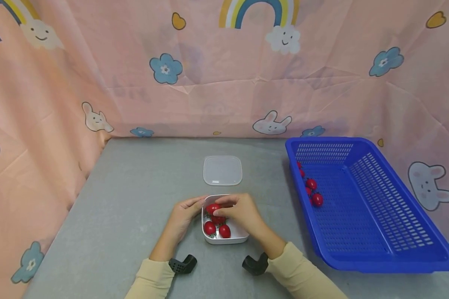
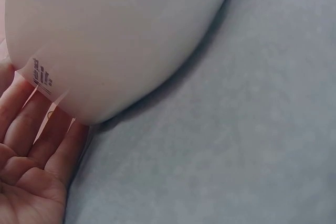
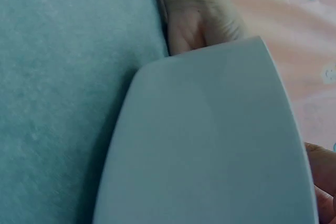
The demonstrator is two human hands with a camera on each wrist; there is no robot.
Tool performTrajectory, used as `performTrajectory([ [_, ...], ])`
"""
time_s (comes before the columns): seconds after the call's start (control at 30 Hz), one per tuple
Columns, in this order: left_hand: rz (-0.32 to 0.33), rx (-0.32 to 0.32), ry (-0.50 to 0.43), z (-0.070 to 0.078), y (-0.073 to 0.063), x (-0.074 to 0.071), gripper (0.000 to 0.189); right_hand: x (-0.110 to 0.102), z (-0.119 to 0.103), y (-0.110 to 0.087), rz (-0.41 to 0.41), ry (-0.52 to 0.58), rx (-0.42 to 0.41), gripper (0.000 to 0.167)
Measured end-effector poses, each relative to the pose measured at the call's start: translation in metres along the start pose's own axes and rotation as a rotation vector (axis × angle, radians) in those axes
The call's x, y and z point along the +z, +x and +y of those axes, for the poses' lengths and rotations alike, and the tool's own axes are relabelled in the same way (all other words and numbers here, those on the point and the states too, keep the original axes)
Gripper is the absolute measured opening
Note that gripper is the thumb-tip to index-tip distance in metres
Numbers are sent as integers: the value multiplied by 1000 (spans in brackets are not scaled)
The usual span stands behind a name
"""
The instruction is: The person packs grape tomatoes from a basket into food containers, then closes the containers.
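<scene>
Low in the middle of the head view stands a white square container (image 1: 230, 240) with several cherry tomatoes (image 1: 224, 231) in it. My left hand (image 1: 183, 214) rests on its left side and far corner. In the left wrist view, the nearly straight fingers (image 2: 50, 132) touch the container's outer wall (image 2: 121, 40). My right hand (image 1: 243, 211) reaches over the rim from the right and pinches a cherry tomato (image 1: 212, 208) between thumb and fingers, above the others. The container wall (image 3: 210, 135) hides most of that hand in the right wrist view.
A translucent square lid (image 1: 222, 170) lies behind the container on the grey table (image 1: 142, 187). To the right is a large blue basket (image 1: 359, 245), with several more tomatoes (image 1: 317, 199) along its left wall. A patterned pink cloth (image 1: 209, 104) hangs behind the table.
</scene>
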State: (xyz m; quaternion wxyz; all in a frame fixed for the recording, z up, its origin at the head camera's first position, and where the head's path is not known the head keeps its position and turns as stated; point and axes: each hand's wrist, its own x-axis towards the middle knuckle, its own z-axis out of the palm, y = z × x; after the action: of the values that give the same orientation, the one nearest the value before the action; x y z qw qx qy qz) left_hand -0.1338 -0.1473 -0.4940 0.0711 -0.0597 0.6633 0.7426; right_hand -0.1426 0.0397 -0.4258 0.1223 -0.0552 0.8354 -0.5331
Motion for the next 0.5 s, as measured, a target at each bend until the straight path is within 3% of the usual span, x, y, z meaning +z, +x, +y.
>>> performTrajectory([
  [0.5, -1, -4, 10, 1, -1, 0, 34, 9, 4, -2, -46, -50, -54, 25],
])
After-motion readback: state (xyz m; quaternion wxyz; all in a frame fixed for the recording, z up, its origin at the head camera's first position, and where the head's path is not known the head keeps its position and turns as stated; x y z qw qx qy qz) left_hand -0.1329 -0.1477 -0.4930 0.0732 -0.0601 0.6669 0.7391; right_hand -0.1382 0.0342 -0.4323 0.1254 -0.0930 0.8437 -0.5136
